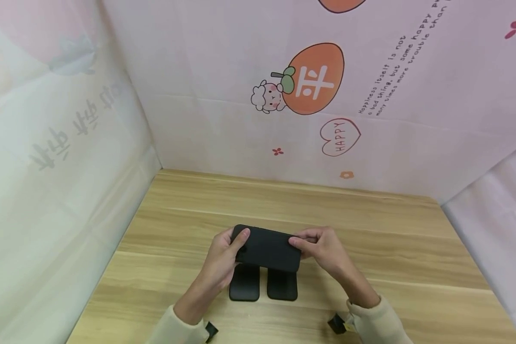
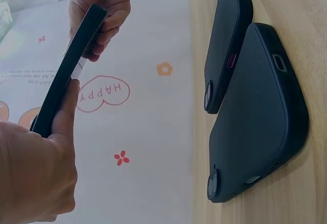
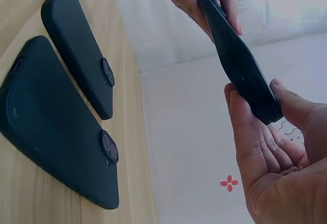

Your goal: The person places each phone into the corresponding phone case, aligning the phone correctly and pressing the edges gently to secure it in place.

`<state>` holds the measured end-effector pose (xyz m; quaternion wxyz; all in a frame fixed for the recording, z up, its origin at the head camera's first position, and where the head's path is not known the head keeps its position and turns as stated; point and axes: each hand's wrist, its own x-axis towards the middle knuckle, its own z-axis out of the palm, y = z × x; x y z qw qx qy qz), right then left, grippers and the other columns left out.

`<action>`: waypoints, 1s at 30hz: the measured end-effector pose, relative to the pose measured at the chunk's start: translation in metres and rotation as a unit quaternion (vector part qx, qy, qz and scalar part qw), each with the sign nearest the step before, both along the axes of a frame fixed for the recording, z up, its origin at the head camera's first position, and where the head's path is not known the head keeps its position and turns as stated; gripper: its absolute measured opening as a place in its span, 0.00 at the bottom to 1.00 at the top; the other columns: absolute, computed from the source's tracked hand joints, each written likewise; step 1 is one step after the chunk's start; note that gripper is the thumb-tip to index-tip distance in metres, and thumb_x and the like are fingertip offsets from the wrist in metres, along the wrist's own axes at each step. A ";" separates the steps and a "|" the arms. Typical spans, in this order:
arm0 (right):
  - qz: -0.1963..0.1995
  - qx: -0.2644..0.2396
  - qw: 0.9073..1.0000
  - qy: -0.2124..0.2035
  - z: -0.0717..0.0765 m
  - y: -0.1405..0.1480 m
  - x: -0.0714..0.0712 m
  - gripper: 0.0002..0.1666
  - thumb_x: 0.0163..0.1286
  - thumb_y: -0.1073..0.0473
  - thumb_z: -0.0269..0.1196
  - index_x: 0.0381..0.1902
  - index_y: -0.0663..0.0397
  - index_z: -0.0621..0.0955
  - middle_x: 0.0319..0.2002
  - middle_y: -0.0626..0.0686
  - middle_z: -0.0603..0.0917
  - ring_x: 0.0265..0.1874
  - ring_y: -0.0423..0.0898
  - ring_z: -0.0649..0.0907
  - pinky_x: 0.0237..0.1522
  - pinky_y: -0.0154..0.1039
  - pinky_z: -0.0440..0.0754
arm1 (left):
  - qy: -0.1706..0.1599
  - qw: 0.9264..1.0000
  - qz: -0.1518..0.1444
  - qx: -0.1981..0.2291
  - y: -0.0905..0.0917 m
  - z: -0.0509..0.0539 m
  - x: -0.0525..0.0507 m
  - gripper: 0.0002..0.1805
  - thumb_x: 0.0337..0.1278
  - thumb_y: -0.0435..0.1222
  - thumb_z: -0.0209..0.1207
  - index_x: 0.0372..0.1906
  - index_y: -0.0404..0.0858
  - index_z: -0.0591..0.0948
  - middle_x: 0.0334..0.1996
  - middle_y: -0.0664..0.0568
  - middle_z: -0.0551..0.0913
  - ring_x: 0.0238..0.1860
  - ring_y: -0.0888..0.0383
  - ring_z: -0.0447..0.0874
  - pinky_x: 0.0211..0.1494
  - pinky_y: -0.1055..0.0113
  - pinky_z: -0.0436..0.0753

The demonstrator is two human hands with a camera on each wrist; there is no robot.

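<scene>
A black phone case (image 1: 268, 248) is held level above the table, tilted, with a flat dark face up. My left hand (image 1: 219, 259) grips its left end, thumb on top. At the other end my right hand (image 1: 326, 248) pinches the corner between thumb and fingers. Seen edge-on in the right wrist view, the held phone case (image 3: 237, 60) has a bowed side with a gap along it. Whether a phone sits inside, I cannot tell. Below lie two black cased phones, the left one (image 1: 244, 284) and the right one (image 1: 282, 286), side by side with camera rings upward.
The wooden table (image 1: 189, 200) is bounded by white printed cloth walls (image 1: 215, 124) at the back and sides. Small black pieces are at both wrists, one by the left sleeve (image 1: 172, 329) and one by the right sleeve (image 1: 376, 322).
</scene>
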<state>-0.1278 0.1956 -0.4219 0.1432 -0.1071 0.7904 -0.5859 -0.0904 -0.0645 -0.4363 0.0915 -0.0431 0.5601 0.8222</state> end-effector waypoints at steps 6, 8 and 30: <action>-0.001 -0.013 1.000 -0.007 -0.002 0.001 0.000 0.15 0.75 0.60 0.69 0.42 0.72 0.88 0.30 0.55 0.91 0.28 0.46 0.90 0.36 0.42 0.92 | 0.002 1.000 -0.001 -0.001 0.002 0.000 0.000 0.13 0.84 0.34 0.52 0.50 0.25 0.79 0.39 0.49 0.86 0.42 0.58 0.90 0.48 0.64 0.90; -0.002 -0.017 1.000 -0.009 -0.003 0.001 -0.001 0.15 0.76 0.61 0.68 0.41 0.73 0.88 0.29 0.52 0.91 0.27 0.44 0.90 0.34 0.41 0.91 | 0.002 1.000 -0.003 0.004 0.003 0.000 0.000 0.13 0.84 0.34 0.52 0.51 0.25 0.79 0.39 0.49 0.85 0.43 0.58 0.90 0.49 0.64 0.90; -0.034 -0.038 0.997 -0.052 -0.005 -0.001 0.001 0.15 0.74 0.57 0.70 0.39 0.69 0.87 0.33 0.53 0.90 0.30 0.46 0.90 0.39 0.43 0.91 | -0.001 1.000 0.006 0.014 0.004 -0.002 0.001 0.15 0.84 0.37 0.52 0.53 0.26 0.78 0.44 0.47 0.84 0.47 0.56 0.88 0.54 0.60 0.89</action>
